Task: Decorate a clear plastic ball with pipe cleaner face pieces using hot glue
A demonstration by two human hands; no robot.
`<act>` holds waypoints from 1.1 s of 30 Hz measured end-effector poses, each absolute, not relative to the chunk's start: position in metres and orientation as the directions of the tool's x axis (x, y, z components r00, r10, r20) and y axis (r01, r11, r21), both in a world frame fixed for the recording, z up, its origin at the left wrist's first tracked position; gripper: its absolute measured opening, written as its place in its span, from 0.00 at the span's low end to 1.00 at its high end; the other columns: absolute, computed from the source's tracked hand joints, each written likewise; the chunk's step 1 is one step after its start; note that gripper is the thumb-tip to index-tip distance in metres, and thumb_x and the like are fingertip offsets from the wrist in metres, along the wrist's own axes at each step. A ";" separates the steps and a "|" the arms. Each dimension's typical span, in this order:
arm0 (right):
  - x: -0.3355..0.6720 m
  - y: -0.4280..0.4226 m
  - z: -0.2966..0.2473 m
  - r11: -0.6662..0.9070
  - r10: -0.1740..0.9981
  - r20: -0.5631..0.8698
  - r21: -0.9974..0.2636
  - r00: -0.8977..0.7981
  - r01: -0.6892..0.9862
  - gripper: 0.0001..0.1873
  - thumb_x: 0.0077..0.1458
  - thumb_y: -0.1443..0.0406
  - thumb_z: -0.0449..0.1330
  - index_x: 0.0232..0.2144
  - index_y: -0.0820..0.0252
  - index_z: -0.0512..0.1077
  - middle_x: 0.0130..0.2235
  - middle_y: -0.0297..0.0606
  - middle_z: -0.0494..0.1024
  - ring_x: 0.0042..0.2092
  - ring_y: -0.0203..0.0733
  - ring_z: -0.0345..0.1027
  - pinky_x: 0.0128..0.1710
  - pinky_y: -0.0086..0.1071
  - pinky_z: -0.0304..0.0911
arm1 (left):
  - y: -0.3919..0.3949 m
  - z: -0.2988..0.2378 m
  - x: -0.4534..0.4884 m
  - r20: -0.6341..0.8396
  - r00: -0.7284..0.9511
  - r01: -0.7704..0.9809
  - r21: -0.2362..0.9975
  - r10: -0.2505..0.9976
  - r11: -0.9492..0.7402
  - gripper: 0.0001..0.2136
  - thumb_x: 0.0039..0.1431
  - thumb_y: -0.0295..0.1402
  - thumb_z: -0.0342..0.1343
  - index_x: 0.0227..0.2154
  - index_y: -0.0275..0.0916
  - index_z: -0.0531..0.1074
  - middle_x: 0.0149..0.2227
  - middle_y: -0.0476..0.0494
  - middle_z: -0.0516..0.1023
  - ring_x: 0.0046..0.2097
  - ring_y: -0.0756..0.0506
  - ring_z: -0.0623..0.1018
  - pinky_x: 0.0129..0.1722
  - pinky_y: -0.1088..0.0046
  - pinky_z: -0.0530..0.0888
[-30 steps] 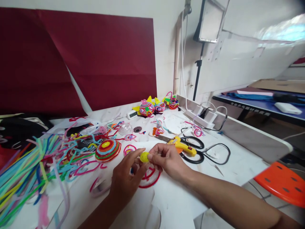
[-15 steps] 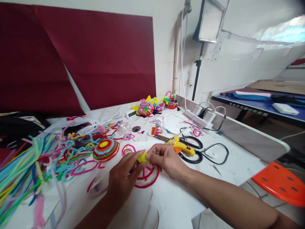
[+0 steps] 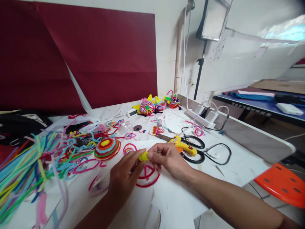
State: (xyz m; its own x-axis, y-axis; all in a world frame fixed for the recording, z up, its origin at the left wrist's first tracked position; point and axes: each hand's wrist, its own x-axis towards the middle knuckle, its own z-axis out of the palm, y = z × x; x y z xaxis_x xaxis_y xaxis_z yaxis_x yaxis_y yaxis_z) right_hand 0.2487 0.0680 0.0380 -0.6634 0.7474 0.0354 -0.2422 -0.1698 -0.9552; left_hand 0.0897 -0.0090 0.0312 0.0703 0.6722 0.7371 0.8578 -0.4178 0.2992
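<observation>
A small yellow coil of pipe cleaner [image 3: 143,156] is pinched between both hands over the table. My left hand [image 3: 125,168] holds it from the left, thumb below and fingers above. My right hand [image 3: 166,159] grips its right end with thumb and fingertips. Under the hands lies a red pipe-cleaner ring [image 3: 149,183] with a triangle shape inside, partly covered by them. Left of the hands rests a striped spiral disc [image 3: 107,149] with a yellow centre. A pink-and-yellow spiral [image 3: 130,148] lies just behind my left hand.
Loose pipe cleaners [image 3: 26,178] heap on the left. Behind my right hand lie a yellow glue gun [image 3: 183,146] and black-handled scissors [image 3: 194,140]. Colourful fish-like ornaments [image 3: 147,106] and a small timer [image 3: 132,113] stand at the back. A power strip [image 3: 202,119] sits at the right edge.
The view has shifted slightly, so the scene sits a little further right. Both hands keep their pinch on the yellow coil, with hardly any movement of the fingers.
</observation>
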 end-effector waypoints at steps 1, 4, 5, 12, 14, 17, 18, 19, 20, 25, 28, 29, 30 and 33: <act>0.249 0.068 0.038 -0.167 0.746 0.038 -0.956 -0.665 -0.242 0.14 0.44 0.58 0.69 0.26 0.63 0.72 0.18 0.28 0.70 0.17 0.29 0.58 0.16 0.24 0.57 | -0.009 0.031 0.089 0.737 0.071 0.858 0.299 0.672 -0.418 0.11 0.61 0.32 0.57 0.46 0.37 0.73 0.34 0.47 0.79 0.32 0.51 0.77 0.34 0.80 0.73; 0.249 0.069 0.038 -0.161 0.743 0.047 -0.956 -0.668 -0.246 0.17 0.44 0.56 0.69 0.25 0.63 0.71 0.18 0.28 0.70 0.17 0.29 0.59 0.16 0.25 0.57 | -0.008 0.030 0.089 0.736 0.074 0.857 0.298 0.673 -0.420 0.12 0.61 0.31 0.57 0.47 0.36 0.73 0.34 0.47 0.79 0.32 0.51 0.77 0.35 0.80 0.73; 0.249 0.069 0.038 -0.160 0.741 0.050 -0.956 -0.670 -0.248 0.17 0.45 0.55 0.69 0.25 0.63 0.71 0.18 0.29 0.70 0.17 0.29 0.58 0.16 0.25 0.57 | -0.008 0.030 0.089 0.736 0.076 0.857 0.296 0.672 -0.421 0.12 0.60 0.31 0.57 0.47 0.36 0.73 0.34 0.47 0.78 0.32 0.51 0.77 0.34 0.80 0.72; 0.249 0.069 0.038 -0.139 0.739 0.054 -0.963 -0.672 -0.230 0.18 0.47 0.53 0.67 0.25 0.63 0.71 0.19 0.29 0.70 0.17 0.30 0.59 0.17 0.26 0.58 | -0.008 0.031 0.090 0.735 0.069 0.853 0.307 0.674 -0.422 0.12 0.60 0.30 0.58 0.47 0.36 0.73 0.34 0.48 0.78 0.32 0.52 0.76 0.34 0.81 0.72; 0.248 0.069 0.038 -0.129 0.746 0.049 -0.968 -0.665 -0.216 0.18 0.47 0.53 0.66 0.25 0.62 0.70 0.19 0.29 0.69 0.17 0.30 0.58 0.16 0.26 0.57 | -0.009 0.031 0.091 0.734 0.060 0.851 0.317 0.677 -0.419 0.12 0.60 0.30 0.58 0.46 0.36 0.73 0.33 0.48 0.77 0.31 0.52 0.76 0.34 0.81 0.72; 0.248 0.069 0.037 -0.106 0.758 0.044 -0.976 -0.650 -0.189 0.17 0.47 0.54 0.66 0.26 0.63 0.70 0.19 0.28 0.68 0.18 0.29 0.57 0.17 0.25 0.55 | -0.009 0.031 0.091 0.725 0.036 0.836 0.355 0.688 -0.419 0.12 0.59 0.31 0.58 0.46 0.37 0.74 0.32 0.49 0.77 0.28 0.53 0.75 0.31 0.81 0.72; 0.248 0.069 0.037 -0.089 0.761 0.045 -0.981 -0.647 -0.173 0.17 0.48 0.54 0.65 0.26 0.63 0.70 0.19 0.28 0.68 0.18 0.29 0.57 0.17 0.25 0.54 | -0.010 0.031 0.091 0.711 0.016 0.824 0.388 0.703 -0.412 0.13 0.59 0.32 0.59 0.46 0.37 0.73 0.32 0.49 0.77 0.27 0.53 0.74 0.30 0.80 0.72; 0.248 0.069 0.036 -0.067 0.765 0.051 -0.985 -0.643 -0.158 0.17 0.50 0.54 0.64 0.27 0.63 0.69 0.19 0.28 0.67 0.19 0.29 0.55 0.18 0.25 0.52 | -0.010 0.031 0.092 0.685 -0.012 0.805 0.439 0.728 -0.400 0.14 0.58 0.33 0.59 0.47 0.37 0.73 0.32 0.49 0.77 0.27 0.53 0.74 0.30 0.80 0.72; 0.248 0.068 0.035 -0.034 0.770 0.067 -0.989 -0.635 -0.146 0.16 0.51 0.55 0.63 0.27 0.63 0.69 0.19 0.28 0.66 0.19 0.28 0.54 0.19 0.25 0.50 | -0.011 0.031 0.092 0.645 -0.049 0.777 0.504 0.763 -0.376 0.14 0.58 0.34 0.59 0.47 0.38 0.73 0.32 0.49 0.78 0.27 0.53 0.75 0.29 0.80 0.73; 0.249 0.064 0.031 0.220 0.778 0.243 -0.969 -0.579 -0.112 0.11 0.55 0.60 0.59 0.27 0.62 0.69 0.21 0.27 0.62 0.23 0.29 0.51 0.22 0.26 0.47 | -0.012 0.033 0.094 0.398 -0.213 0.582 0.785 0.892 -0.212 0.09 0.60 0.38 0.55 0.38 0.38 0.74 0.26 0.50 0.78 0.25 0.50 0.77 0.26 0.78 0.73; 0.250 0.061 0.030 0.377 0.763 0.328 -0.926 -0.557 -0.029 0.08 0.56 0.64 0.58 0.26 0.62 0.70 0.22 0.29 0.65 0.24 0.31 0.54 0.23 0.27 0.50 | -0.011 0.035 0.096 0.399 -0.222 0.576 0.790 0.890 -0.210 0.08 0.60 0.38 0.56 0.36 0.39 0.74 0.22 0.53 0.77 0.22 0.52 0.75 0.23 0.80 0.71; 0.250 0.060 0.030 0.425 0.757 0.357 -0.905 -0.547 -0.003 0.08 0.56 0.64 0.58 0.26 0.62 0.70 0.22 0.30 0.66 0.24 0.31 0.55 0.24 0.27 0.51 | -0.012 0.035 0.096 0.415 -0.217 0.594 0.775 0.884 -0.217 0.08 0.60 0.37 0.56 0.35 0.39 0.75 0.22 0.53 0.76 0.22 0.52 0.75 0.22 0.80 0.71; 0.250 0.059 0.031 0.469 0.750 0.388 -0.883 -0.536 0.017 0.08 0.56 0.65 0.57 0.27 0.62 0.70 0.23 0.30 0.67 0.25 0.32 0.56 0.24 0.27 0.52 | -0.012 0.035 0.096 0.436 -0.210 0.617 0.753 0.875 -0.228 0.07 0.60 0.37 0.56 0.34 0.39 0.75 0.21 0.54 0.76 0.21 0.52 0.74 0.22 0.80 0.70; 0.250 0.057 0.030 0.574 0.713 0.476 -0.818 -0.514 0.038 0.06 0.56 0.67 0.56 0.27 0.62 0.69 0.24 0.31 0.67 0.25 0.32 0.58 0.25 0.26 0.53 | -0.013 0.034 0.097 0.507 -0.187 0.690 0.678 0.841 -0.254 0.06 0.60 0.36 0.56 0.33 0.40 0.75 0.22 0.53 0.77 0.22 0.52 0.75 0.24 0.80 0.71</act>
